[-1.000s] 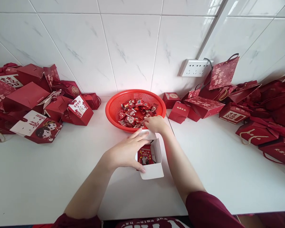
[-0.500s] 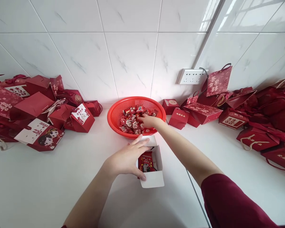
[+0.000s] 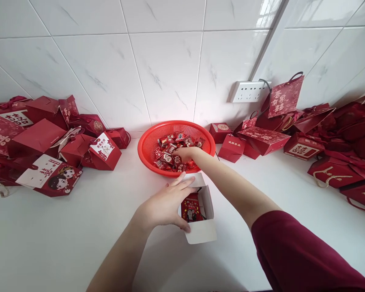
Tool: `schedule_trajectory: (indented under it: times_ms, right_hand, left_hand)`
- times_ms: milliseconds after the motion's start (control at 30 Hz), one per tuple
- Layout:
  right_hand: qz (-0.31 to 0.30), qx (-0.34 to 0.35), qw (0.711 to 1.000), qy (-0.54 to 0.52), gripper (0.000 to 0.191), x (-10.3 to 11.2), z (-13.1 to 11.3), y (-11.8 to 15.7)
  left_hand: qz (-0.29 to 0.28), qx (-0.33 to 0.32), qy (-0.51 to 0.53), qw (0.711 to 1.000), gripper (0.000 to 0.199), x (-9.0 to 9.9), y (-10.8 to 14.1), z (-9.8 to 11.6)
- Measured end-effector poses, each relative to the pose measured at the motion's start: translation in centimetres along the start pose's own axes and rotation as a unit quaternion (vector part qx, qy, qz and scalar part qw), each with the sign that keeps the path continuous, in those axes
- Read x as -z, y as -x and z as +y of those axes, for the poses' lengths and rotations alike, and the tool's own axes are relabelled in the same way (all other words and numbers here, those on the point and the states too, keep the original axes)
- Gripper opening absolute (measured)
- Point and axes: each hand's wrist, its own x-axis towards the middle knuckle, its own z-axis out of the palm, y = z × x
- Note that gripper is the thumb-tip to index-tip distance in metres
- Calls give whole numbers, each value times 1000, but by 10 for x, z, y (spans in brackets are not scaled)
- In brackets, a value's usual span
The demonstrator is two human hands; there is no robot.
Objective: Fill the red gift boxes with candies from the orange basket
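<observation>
A small open box [image 3: 207, 202] with white inner walls stands on the counter, its flaps folded out. A red printed packet [image 3: 191, 209] lies inside it. My left hand [image 3: 170, 200] grips the box from its left side, thumb at the near flap and fingers over the far end. Beyond the box sits a round red plastic basket [image 3: 146, 150], holding many red-wrapped candies [image 3: 167, 156]. My right hand [image 3: 187, 155] is down among the candies, its fingers curled together; whatever they may hold is hidden.
Red gift boxes crowd the left side, a character-printed box [image 3: 61, 178] nearest. More boxes, including a small red box [image 3: 232, 148] and a rope-handled box [image 3: 334, 174], line the right. A white power strip [image 3: 250, 91] is on the tiled wall [image 3: 167, 73] behind.
My right hand has shifted slightly left and deeper into the candies, fingers more curled. My left hand stays on the box. The view has shifted a little.
</observation>
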Motion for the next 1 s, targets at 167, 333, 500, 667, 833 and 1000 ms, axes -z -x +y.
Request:
schedule_trajectory:
  times_ms: [167, 333, 500, 667, 833, 1000]
  right_hand:
    - [-11, 0, 1000, 3, 105, -2, 0, -4]
    - [40, -12, 999, -12, 96, -1, 3, -7]
    - [78, -27, 996, -38, 90, -1, 8, -8]
    - [159, -70, 984, -43, 82, 5, 5, -2]
    - [264, -173, 948, -27, 75, 11, 5, 5]
    - [260, -184, 948, 7, 41, 13, 9, 3]
  left_hand:
    - [8, -12, 14, 1000, 104, -1, -2, -2]
    - [-1, -4, 0, 1000, 105, 0, -2, 0]
    - [3, -5, -6, 1000, 104, 2, 0, 0]
    - [14, -3, 9, 1000, 99, 3, 1, 0]
    - [15, -9, 9, 1000, 99, 3, 1, -1]
    - [15, -16, 4, 1000, 98, 2, 0, -5]
